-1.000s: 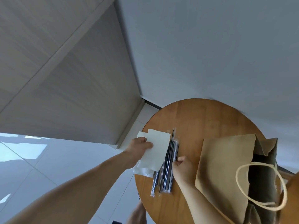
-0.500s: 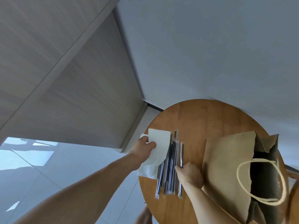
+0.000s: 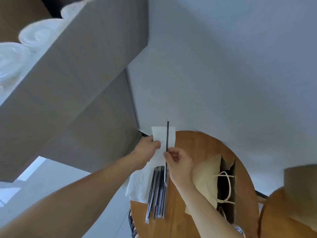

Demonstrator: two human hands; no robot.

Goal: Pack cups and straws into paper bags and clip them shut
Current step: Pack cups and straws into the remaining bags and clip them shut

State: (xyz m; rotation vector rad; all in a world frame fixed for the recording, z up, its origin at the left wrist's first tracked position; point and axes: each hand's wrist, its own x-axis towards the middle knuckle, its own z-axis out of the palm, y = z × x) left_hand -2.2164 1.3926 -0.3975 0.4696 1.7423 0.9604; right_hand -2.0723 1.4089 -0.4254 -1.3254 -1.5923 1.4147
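— Caught at the fingertips?
— Pinched tight on a single black straw (image 3: 167, 134), thumb and fingers (image 3: 171, 154) of the right hand (image 3: 179, 163). Held upright, well above the round wooden table (image 3: 197, 143).
— And on the other side?
— Clamped likewise on a white napkin (image 3: 161, 134), fingers (image 3: 156, 145) of the left hand (image 3: 146, 147). Raised just behind the straw; touching it or not, impossible to tell.
— Below the hands?
— Left flat on the tabletop: a bundle of straws (image 3: 157, 194), dark in clear sleeves. Just beside it, at the table's left edge, a stack of napkins (image 3: 138, 186).
— Farther out?
— Set on the table right of the bundle, a brown paper bag (image 3: 204, 176), mouth open and rope handle (image 3: 226, 186) looped across the dark opening. Seen high at upper left, blurred: clear plastic cups (image 3: 34, 33) in a row along a cardboard box (image 3: 77, 66).
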